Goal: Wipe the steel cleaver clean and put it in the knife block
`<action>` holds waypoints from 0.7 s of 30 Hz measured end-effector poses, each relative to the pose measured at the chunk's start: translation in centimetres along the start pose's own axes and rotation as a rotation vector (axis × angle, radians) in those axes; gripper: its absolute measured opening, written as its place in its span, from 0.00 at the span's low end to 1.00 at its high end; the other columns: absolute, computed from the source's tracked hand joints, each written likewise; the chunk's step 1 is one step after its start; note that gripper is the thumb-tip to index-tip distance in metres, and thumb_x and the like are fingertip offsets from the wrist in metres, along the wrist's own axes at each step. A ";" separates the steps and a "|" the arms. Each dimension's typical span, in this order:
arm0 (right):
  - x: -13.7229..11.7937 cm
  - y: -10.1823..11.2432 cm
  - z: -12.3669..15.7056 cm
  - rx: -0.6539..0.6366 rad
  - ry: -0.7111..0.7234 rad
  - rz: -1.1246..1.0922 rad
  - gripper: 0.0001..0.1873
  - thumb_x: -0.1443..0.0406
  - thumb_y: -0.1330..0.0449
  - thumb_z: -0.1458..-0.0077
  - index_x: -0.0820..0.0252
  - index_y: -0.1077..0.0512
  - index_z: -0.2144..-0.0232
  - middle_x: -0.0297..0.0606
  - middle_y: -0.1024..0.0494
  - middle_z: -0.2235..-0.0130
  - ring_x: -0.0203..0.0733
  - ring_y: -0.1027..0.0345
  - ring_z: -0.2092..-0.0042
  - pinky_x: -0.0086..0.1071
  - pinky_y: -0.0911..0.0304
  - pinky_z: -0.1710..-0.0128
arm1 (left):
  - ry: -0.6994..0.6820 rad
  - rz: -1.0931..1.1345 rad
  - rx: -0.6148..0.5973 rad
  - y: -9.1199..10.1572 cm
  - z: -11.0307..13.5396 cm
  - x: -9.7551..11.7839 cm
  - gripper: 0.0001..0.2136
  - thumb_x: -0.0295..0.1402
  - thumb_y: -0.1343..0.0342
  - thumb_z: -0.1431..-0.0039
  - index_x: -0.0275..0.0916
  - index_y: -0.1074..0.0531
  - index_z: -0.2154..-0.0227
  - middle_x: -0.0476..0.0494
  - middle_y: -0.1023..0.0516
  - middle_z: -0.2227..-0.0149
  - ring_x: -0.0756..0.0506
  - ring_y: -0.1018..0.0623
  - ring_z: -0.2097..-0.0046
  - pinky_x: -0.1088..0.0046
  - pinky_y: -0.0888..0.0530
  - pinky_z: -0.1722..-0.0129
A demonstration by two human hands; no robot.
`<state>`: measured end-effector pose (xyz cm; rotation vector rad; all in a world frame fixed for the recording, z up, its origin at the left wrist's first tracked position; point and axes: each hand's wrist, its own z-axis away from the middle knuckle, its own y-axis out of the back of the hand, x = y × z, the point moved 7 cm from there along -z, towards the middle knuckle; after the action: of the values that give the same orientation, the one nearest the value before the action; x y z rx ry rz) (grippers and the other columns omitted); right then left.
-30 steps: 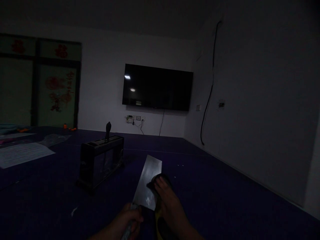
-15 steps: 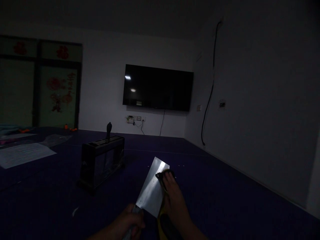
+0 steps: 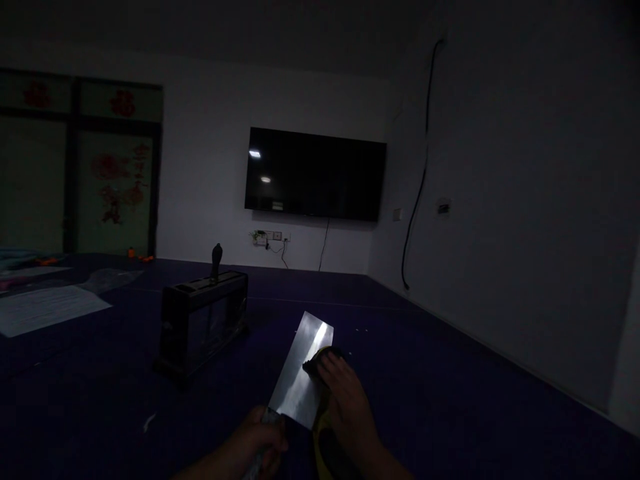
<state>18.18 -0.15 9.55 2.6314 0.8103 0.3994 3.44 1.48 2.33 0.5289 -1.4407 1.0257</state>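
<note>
At the bottom middle, my left hand (image 3: 263,440) is wrapped around the handle of a cleaver (image 3: 295,383). Its broad shiny blade points up and away from me. My right hand (image 3: 345,393) lies over a black and yellow thing (image 3: 324,427), its fingers bent on the dark upper end. That dark end overlaps the right side of the blade; dim light hides what kind of thing it is. To the left stands a dark box-shaped device (image 3: 203,320) with a black knob-like handle on top.
A dark blue surface (image 3: 425,393) spreads under everything. Papers (image 3: 53,310) and clear plastic (image 3: 113,279) lie at the left, with small orange things (image 3: 145,258) behind. A television (image 3: 315,173) hangs on the far wall; a black cable (image 3: 413,227) runs down the right wall.
My right hand and the dark end of the black and yellow thing have slid slightly down and left along the blade. The left hand keeps its hold on the cleaver.
</note>
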 end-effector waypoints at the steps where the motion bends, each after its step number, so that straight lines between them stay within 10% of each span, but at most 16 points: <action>1: 0.0 0.0 0.0 -0.007 -0.007 0.002 0.30 0.79 0.57 0.50 0.59 0.34 0.47 0.41 0.30 0.46 0.43 0.40 0.43 0.45 0.37 0.47 | 0.000 -0.007 0.005 0.1 -0.1 -0.1 0.06 0.33 0.51 0.69 0.41 0.40 0.82 0.59 0.44 0.93 0.55 0.43 0.91 0.81 0.52 0.88; 10: 1.3 -0.2 0.2 0.008 -0.232 0.014 0.36 0.77 0.57 0.46 0.55 0.53 0.36 0.40 0.45 0.37 0.48 0.54 0.37 0.51 0.45 0.43 | 0.036 -0.074 -0.124 0.3 0.3 0.0 0.05 0.27 0.50 0.64 0.40 0.38 0.79 0.58 0.39 0.91 0.55 0.41 0.88 0.81 0.46 0.83; 21: 3.3 -0.3 0.6 0.048 -0.273 0.069 0.31 0.74 0.58 0.43 0.59 0.52 0.37 0.43 0.49 0.36 0.51 0.57 0.36 0.56 0.53 0.40 | 0.092 -0.116 -0.067 0.1 1.2 0.4 0.10 0.25 0.50 0.65 0.39 0.38 0.74 0.58 0.37 0.90 0.55 0.40 0.86 0.81 0.46 0.83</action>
<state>20.88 1.83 9.45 2.6845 0.6482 0.0348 2.64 0.62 2.84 0.5041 -1.3431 0.8957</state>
